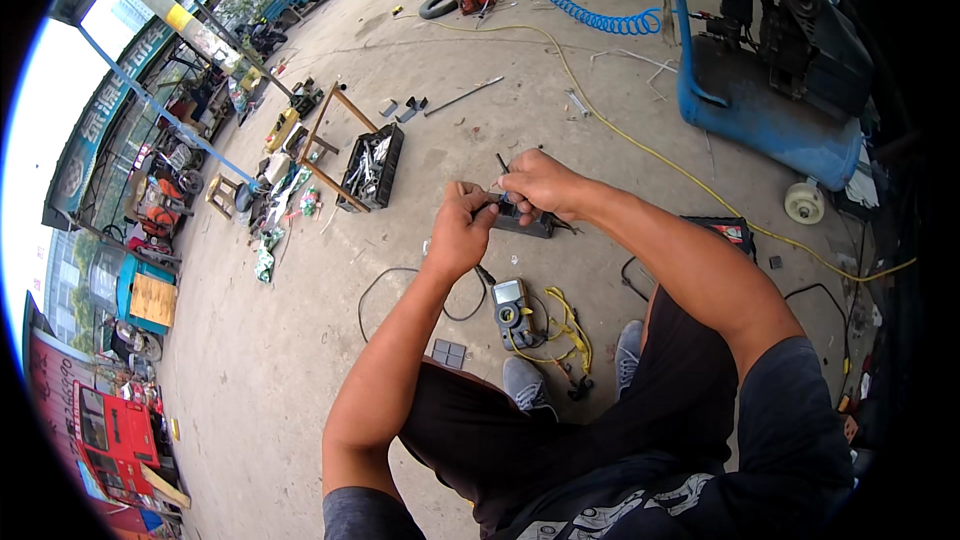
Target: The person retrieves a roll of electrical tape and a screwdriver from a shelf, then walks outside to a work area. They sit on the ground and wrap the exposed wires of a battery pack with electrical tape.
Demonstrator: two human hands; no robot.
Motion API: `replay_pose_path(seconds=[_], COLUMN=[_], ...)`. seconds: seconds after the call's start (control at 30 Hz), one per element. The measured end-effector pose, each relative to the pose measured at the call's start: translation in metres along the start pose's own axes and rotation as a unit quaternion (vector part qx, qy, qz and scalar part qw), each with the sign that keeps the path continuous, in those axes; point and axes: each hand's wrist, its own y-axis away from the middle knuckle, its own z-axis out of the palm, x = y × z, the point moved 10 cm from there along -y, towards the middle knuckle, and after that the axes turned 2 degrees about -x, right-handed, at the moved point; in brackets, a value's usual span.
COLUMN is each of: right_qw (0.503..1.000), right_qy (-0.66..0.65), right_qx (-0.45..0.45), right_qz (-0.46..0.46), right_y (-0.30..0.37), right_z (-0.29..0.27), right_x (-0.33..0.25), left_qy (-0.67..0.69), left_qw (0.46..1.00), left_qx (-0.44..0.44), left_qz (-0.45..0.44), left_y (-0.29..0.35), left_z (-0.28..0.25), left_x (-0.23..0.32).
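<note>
Both hands meet in front of me over a small black box-shaped thing [527, 225] on the concrete. My right hand [543, 186] is closed around a thin dark rod-like tool [502, 162], whose upper end sticks up past the fingers. Just beside it, my left hand [463, 230] is closed in a pinch; what its fingers hold is hidden. A dark cable runs below the left hand. Nearer my feet lies a yellow-and-grey clamp meter [510, 312] with a display and dial, and yellow leads [572, 335] are bunched at its right.
Dark square pieces [449, 353] lie by my left shoe. A black crate of tools [373, 168] stands ahead left. On the right are a blue air compressor [770, 135], a yellow hose [640, 145] across the floor and a white wheel [804, 203]. A blue coiled hose [590, 17] lies farther off.
</note>
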Motion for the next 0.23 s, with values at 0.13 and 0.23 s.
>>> replay_pose_path(seconds=[0.13, 0.23], right_qw=[0.999, 0.998], right_qy=[0.015, 0.01], right_qx=[-0.031, -0.062], right_qz=[-0.018, -0.021], right_y=[0.002, 0.001], right_z=[0.002, 0.002], right_x=[-0.006, -0.008], left_qy=[0.054, 0.089], left_qw=[0.996, 0.992], left_qx=[-0.035, -0.039], left_qz=[-0.069, -0.083], left_y=[-0.001, 0.0], left_z=[0.002, 0.002], left_x=[-0.023, -0.027])
